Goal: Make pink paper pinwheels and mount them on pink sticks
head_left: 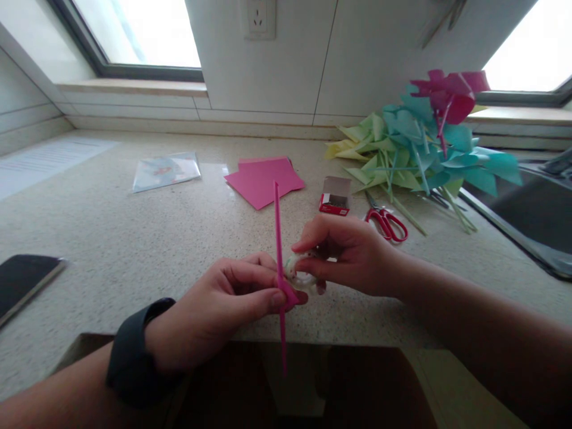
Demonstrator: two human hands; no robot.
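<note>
My left hand (227, 292) pinches a piece of pink paper (277, 232) between thumb and fingers. The paper is seen nearly edge-on, as a thin upright strip with a small fold near the thumb. Just to the right, my right hand (353, 253) grips a small roll of clear tape (292, 269) by its edge. The tape roll is close against the paper; whether they touch is hidden by the fingers. Both hands are over the front edge of the counter.
On the speckled counter (179, 232) lie pink paper sheets (266, 182), an opened small red box (334, 204), red-handled scissors (385, 223) and a plastic sleeve (167, 171). Paper pinwheels (415, 143) are heaped back right beside a sink (536, 208). A phone (27, 277) lies left.
</note>
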